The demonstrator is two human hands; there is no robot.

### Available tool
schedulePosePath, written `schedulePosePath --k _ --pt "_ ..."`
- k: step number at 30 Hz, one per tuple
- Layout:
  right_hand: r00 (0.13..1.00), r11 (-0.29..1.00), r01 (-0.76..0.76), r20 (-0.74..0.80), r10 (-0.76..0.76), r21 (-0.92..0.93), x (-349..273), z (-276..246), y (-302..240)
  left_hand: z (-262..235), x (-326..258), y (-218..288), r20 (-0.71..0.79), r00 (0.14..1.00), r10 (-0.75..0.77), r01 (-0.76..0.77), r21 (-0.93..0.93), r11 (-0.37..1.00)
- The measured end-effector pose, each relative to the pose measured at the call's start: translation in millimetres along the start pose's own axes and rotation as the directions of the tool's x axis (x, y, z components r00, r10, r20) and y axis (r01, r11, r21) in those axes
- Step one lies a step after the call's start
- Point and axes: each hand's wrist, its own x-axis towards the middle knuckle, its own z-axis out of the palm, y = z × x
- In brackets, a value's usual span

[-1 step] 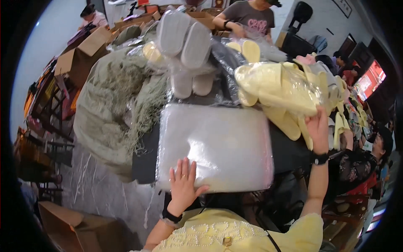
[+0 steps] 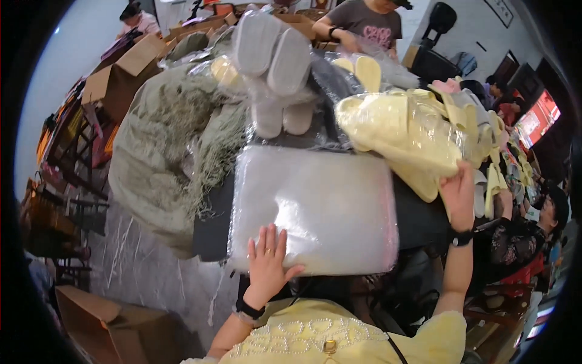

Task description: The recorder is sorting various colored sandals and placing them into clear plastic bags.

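My left hand lies flat, fingers stretched out, on the near left part of a flat stack of clear plastic bags. At the right, my right hand has its fingers closed on the near end of a bagged pair of pale yellow slippers. The fingertips are partly hidden at the bag's edge. Beneath and beside that pair are more yellow slippers. Just beyond the stack, grey slippers in clear wrapping stand with their soles showing.
A large frayed grey-green sack bulges at the table's left. Cardboard boxes stand behind it and on the floor at lower left. A co-worker handles clear plastic at the far side; another person sits at the right.
The view has shifted very slightly. My right hand and the near end of the bagged yellow slippers sit a little lower in the picture. My left hand stays flat on the stack.
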Motion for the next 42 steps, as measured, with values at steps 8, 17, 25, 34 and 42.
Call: schedulePosePath --k 8,17,25,34,42 --pt "0.785 0.68 -0.506 0.043 0.617 -0.53 -98.1 15.5 104.3 0.4 -2.7 -1.5 0.021 1.0 -0.009 0.011 -0.065 0.998" --pt "0.986 0.536 0.123 0.166 0.032 -0.835 -103.2 -2.2 86.6 -13.3 -12.6 -25.8 -0.124 0.956 -0.268 0.082 -0.76 0.645" --pt "0.922 0.73 0.261 0.388 0.006 -0.632 -102.8 -16.1 100.0 -52.4 -5.8 -6.7 0.086 0.839 -0.538 0.445 -0.675 0.588" --pt "0.935 0.914 -0.317 0.08 0.347 -0.254 -75.3 -42.9 95.1 -55.2 -5.1 -1.8 0.201 0.838 -0.508 0.48 -0.714 0.509" --pt "0.889 0.343 0.07 0.214 0.405 -0.937 -54.5 -7.8 108.9 -53.3 -7.8 -6.3 0.146 0.831 -0.537 0.417 -0.802 0.427"
